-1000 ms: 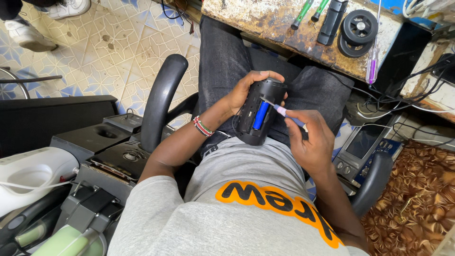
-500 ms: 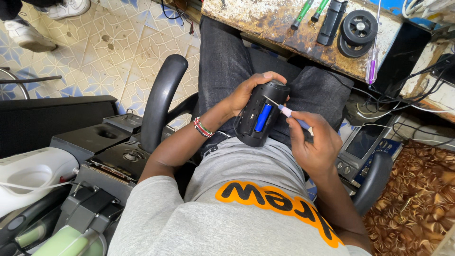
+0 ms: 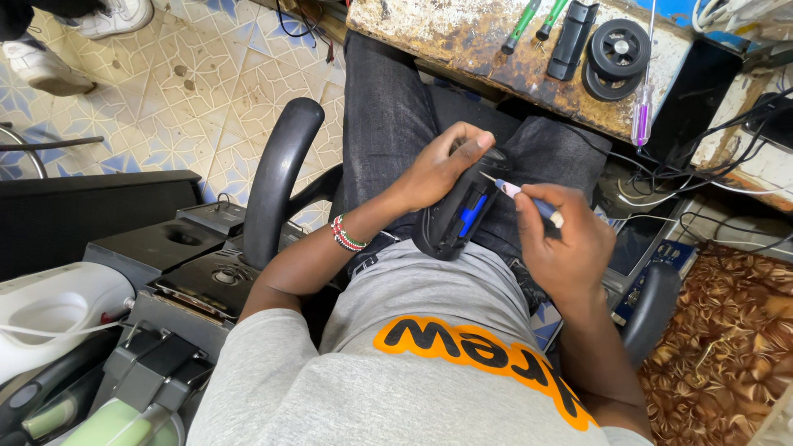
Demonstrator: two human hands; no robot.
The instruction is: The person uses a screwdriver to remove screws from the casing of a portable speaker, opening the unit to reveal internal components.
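Observation:
I sit in a chair and hold a black device (image 3: pixel 456 216) with a blue part on my lap. My left hand (image 3: pixel 438 169), a beaded bracelet on its wrist, grips the top of the device. My right hand (image 3: pixel 562 244) holds a small screwdriver (image 3: pixel 529 201) with a blue and white handle. Its thin tip touches the upper end of the device, beside my left thumb.
A worn workbench (image 3: pixel 479 41) ahead bears green-handled tools (image 3: pixel 522 25), a black part (image 3: pixel 572 40), black round discs (image 3: pixel 615 54) and a purple screwdriver (image 3: pixel 642 111). Black chair armrests (image 3: pixel 277 177) flank me. Appliances are stacked at left (image 3: pixel 173 281), cables and electronics at right (image 3: pixel 652 248).
The screwdriver tip has shifted slightly along the top of the device and my right hand has turned a little. My left hand keeps its grip.

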